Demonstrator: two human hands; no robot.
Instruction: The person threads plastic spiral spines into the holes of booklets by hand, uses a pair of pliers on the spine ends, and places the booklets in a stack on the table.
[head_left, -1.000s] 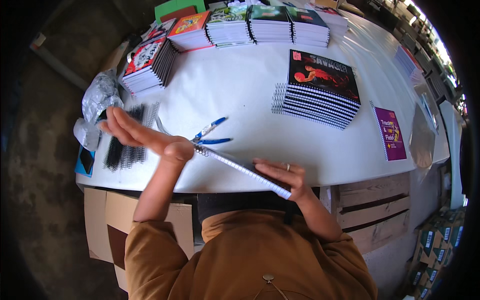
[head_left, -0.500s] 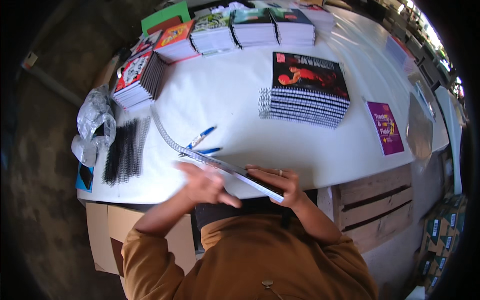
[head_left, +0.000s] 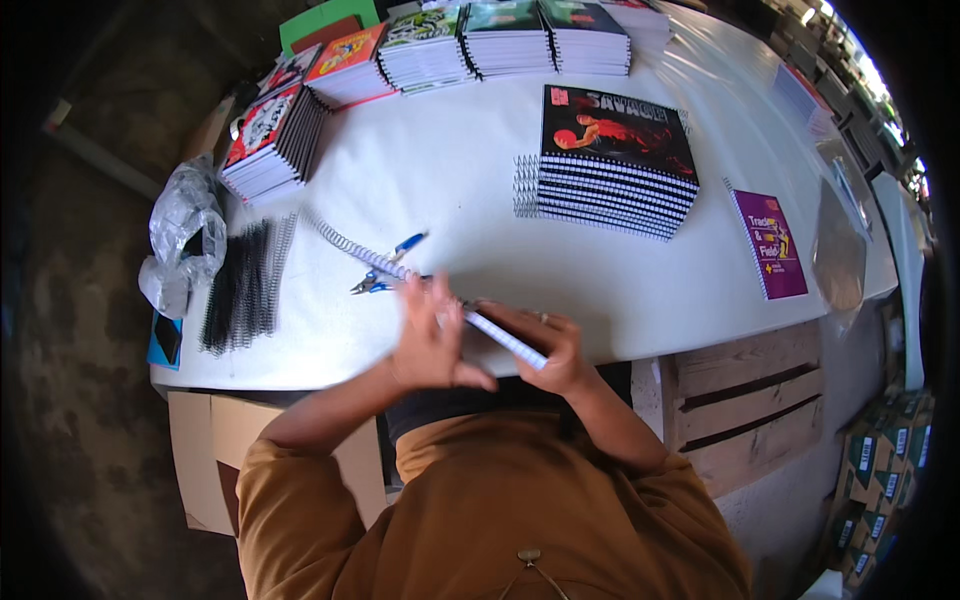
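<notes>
My right hand [head_left: 556, 350] grips a notebook [head_left: 507, 335] at the table's near edge, tilted with its white page edges showing. A loose wire spiral coil [head_left: 345, 246] runs from the notebook's spine out to the upper left. Against the spine, where coil and notebook meet, is my left hand [head_left: 428, 340], its fingers apart and slightly blurred, thumb stretched out. It hides that stretch of the coil. Just beyond it lie blue-handled pliers [head_left: 378, 272], partly under the coil.
Dark spiral coils [head_left: 243, 290] lie at left, beside a crumpled plastic bag [head_left: 187, 235]. Stacked spiral notebooks [head_left: 618, 175] stand ahead right; more stacks [head_left: 425, 50] line the far side. A purple notebook [head_left: 769, 245] lies at right. Below the table are a cardboard box [head_left: 245, 430] and a wooden crate [head_left: 750, 410].
My left hand has moved up and right along the spine, over the coil. The notebook in my right hand has shifted slightly up and left.
</notes>
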